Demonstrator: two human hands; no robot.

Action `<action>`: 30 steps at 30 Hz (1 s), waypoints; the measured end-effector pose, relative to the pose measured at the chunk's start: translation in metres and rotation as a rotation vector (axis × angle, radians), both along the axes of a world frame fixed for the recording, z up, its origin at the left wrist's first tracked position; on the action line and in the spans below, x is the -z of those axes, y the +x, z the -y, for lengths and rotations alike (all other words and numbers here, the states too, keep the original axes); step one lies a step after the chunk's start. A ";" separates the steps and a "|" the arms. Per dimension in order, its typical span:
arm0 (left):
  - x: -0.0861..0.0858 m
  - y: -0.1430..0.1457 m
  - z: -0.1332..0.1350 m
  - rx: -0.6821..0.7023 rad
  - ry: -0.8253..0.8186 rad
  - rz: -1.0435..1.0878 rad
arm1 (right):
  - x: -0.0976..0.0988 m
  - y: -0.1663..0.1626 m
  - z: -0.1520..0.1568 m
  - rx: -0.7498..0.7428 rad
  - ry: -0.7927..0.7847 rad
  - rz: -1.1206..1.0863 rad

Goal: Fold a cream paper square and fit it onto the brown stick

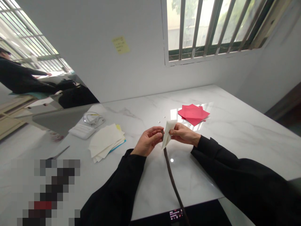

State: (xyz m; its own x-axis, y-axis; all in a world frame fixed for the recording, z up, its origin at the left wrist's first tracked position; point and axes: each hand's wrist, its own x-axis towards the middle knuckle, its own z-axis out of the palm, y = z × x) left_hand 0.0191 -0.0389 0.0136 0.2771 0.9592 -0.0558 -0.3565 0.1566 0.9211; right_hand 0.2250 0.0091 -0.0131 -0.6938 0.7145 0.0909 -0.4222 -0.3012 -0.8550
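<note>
My left hand (150, 139) is closed, its thumb and fingers pinching the upper end of a long, thin dark brown strip (171, 175). Whether the strip is a cord or a twig, I cannot tell. It runs down towards me past the table's near edge. In my right hand (184, 133) a folded piece of cream paper (168, 130) is pinched between thumb and fingers. The paper stands upright just right of my left fingertips, in front of part of the strip. Whether paper and strip touch is unclear.
Red paper sheets (193, 114) lie beyond my right hand. Left are cream sheets (105, 141), a white box-like device (82, 130) with a cable (92, 118), and a thin dark tool (60, 153). A lit screen (176, 215) is below the near edge. A person (18, 73) is far left.
</note>
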 end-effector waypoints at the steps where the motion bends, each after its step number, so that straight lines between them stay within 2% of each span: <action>1: -0.001 0.001 0.001 0.005 0.012 -0.006 | -0.001 0.000 0.000 -0.005 0.019 -0.003; 7: -0.010 0.006 0.008 0.012 0.068 -0.038 | -0.010 0.001 0.005 -0.030 0.115 0.017; 13: -0.020 0.010 0.014 0.032 0.100 -0.033 | -0.022 0.002 0.012 -0.009 0.142 -0.021; 30: -0.018 0.011 0.014 0.016 0.145 -0.056 | -0.018 0.000 0.014 0.026 0.178 0.007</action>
State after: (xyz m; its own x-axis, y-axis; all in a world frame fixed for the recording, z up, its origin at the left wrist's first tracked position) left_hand 0.0297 -0.0531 0.0316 0.2932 0.9537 0.0669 -0.3026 0.0261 0.9528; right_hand 0.2253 -0.0046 0.0053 -0.6767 0.7050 0.2123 -0.4214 -0.1345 -0.8968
